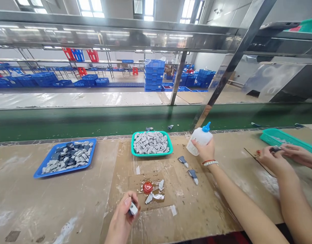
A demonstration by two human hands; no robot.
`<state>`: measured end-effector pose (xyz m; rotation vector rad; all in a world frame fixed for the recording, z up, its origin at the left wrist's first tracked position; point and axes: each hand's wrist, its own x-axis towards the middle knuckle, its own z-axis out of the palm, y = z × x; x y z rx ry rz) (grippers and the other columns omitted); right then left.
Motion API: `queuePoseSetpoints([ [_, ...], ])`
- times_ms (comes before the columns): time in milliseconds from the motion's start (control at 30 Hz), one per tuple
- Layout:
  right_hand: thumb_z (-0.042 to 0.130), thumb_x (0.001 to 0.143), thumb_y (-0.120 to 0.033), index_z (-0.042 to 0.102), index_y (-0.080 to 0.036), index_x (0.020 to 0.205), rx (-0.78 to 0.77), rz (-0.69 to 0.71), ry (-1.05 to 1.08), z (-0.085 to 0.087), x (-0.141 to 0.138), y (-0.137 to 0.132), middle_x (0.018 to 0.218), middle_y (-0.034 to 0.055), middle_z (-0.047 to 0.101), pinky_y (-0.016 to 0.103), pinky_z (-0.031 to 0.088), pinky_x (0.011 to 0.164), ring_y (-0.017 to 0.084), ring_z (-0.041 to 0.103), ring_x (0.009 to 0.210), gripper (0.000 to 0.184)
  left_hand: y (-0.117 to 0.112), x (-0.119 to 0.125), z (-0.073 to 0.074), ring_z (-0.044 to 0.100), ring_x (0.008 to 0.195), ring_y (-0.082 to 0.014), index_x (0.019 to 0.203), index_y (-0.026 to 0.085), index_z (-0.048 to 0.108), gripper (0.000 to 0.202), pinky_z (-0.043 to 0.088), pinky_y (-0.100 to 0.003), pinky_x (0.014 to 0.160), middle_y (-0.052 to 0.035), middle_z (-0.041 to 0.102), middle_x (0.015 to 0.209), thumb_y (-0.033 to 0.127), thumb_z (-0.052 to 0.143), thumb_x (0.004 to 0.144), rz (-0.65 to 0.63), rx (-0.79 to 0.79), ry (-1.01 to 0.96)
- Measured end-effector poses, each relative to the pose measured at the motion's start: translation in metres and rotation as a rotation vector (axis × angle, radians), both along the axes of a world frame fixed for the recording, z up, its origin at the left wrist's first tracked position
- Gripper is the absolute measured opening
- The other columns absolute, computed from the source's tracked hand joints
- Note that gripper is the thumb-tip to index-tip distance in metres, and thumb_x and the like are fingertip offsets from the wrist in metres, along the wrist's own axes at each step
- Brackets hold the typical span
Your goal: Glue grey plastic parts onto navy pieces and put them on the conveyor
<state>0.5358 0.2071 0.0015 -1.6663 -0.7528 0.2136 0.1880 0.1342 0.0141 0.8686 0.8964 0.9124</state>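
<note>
Over cardboard, left hand shut on a grey block, right hand closed around a glue bottle

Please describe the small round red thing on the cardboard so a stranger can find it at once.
Below the green conveyor belt is a workbench with a cardboard sheet. On a glue-stained patch of it, near the person's left hand, sits a small round red cap, bright among pale grey pieces.

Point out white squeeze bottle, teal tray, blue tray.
White squeeze bottle (199, 139): head view, on its body.
Teal tray (151, 155): head view, on its front rim.
Blue tray (93, 148): head view, on its right rim.
</note>
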Motion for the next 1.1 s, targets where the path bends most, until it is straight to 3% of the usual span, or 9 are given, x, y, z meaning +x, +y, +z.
queuePoseSetpoints([
  [100,0.067,0.053,-0.040,0.046,0.001,0.114,0.051,-0.066,-0.053,0.001,0.001,-0.001,0.098,0.0267,0.055,0.033,0.043,0.062,0.030,0.056,0.091,0.076,0.004,0.000,0.001,0.023,0.057,-0.0149,0.068,0.021,0.049,0.032,0.023,-0.026,0.053,-0.0009,0.032,0.063,0.050,0.041,0.080,-0.018,0.035,0.038],
  [200,0.072,0.053,-0.037,0.038,-0.003,0.124,0.127,-0.197,-0.138,0.005,-0.007,-0.023,0.113,0.0290,0.045,0.036,0.041,0.073,0.030,0.048,0.105,0.086,0.009,0.001,0.004,0.028,0.061,-0.0160,0.070,0.021,0.048,0.032,0.026,-0.025,0.056,-0.0010,0.034,0.065,0.051,0.042,0.079,0.020,0.099,0.138],
  [300,0.073,0.058,-0.030,0.049,-0.014,0.117,0.195,-0.201,-0.272,0.011,-0.048,-0.059,0.116,0.0200,0.045,0.039,0.039,0.085,0.026,0.046,0.108,0.066,0.013,0.005,0.011,0.034,0.067,-0.0172,0.074,0.022,0.049,0.029,0.029,-0.026,0.062,-0.0009,0.039,0.070,0.049,0.042,0.081,-0.033,0.181,0.288],
  [367,0.068,0.067,-0.022,0.059,-0.022,0.103,0.186,0.271,-0.479,0.016,-0.092,-0.083,0.097,0.0111,0.057,0.037,0.044,0.080,0.021,0.055,0.091,0.036,0.012,0.011,0.016,0.038,0.069,-0.0177,0.078,0.023,0.049,0.025,0.030,-0.026,0.065,-0.0009,0.041,0.072,0.046,0.038,0.083,-0.112,0.256,0.360],
  [433,0.062,0.073,-0.020,0.053,-0.027,0.114,0.162,0.710,-0.513,0.022,-0.138,-0.100,0.097,0.0089,0.058,0.030,0.051,0.069,0.018,0.059,0.080,0.042,0.010,0.017,0.019,0.041,0.071,-0.0180,0.082,0.024,0.048,0.023,0.031,-0.027,0.066,-0.0011,0.045,0.074,0.043,0.036,0.085,-0.153,0.329,0.395],
  [500,0.056,0.077,-0.017,0.048,-0.029,0.120,0.165,0.810,-0.425,0.025,-0.174,-0.108,0.101,0.0074,0.057,0.031,0.054,0.069,0.019,0.059,0.084,0.046,0.006,0.022,0.020,0.044,0.072,-0.0183,0.086,0.024,0.047,0.021,0.033,-0.027,0.066,-0.0016,0.047,0.077,0.041,0.035,0.086,-0.174,0.380,0.391],
  [600,0.047,0.079,-0.010,0.053,-0.033,0.113,0.197,0.811,-0.339,0.029,-0.196,-0.109,0.098,0.0034,0.060,0.032,0.054,0.072,0.019,0.058,0.087,0.042,0.000,0.025,0.021,0.047,0.075,-0.0187,0.088,0.024,0.047,0.019,0.035,-0.027,0.069,-0.0022,0.050,0.080,0.038,0.034,0.087,-0.198,0.427,0.387],
  [867,0.046,0.077,-0.007,0.058,-0.029,0.107,0.238,0.785,-0.275,0.032,-0.199,-0.119,0.089,0.0063,0.062,0.029,0.052,0.064,0.017,0.059,0.077,0.039,-0.012,0.019,0.022,0.048,0.081,-0.0225,0.088,0.026,0.046,0.009,0.034,-0.030,0.075,-0.0044,0.052,0.086,0.031,0.039,0.085,-0.151,0.553,0.529],
  [1100,0.049,0.078,-0.018,0.062,-0.027,0.096,0.165,0.757,-0.037,0.030,-0.208,-0.135,0.076,0.0059,0.060,0.029,0.048,0.056,0.018,0.056,0.066,0.024,-0.016,0.018,0.023,0.044,0.063,-0.0194,0.078,0.023,0.039,0.017,0.031,-0.029,0.061,-0.0012,0.045,0.068,0.039,0.039,0.084,-0.215,0.594,0.634],
])
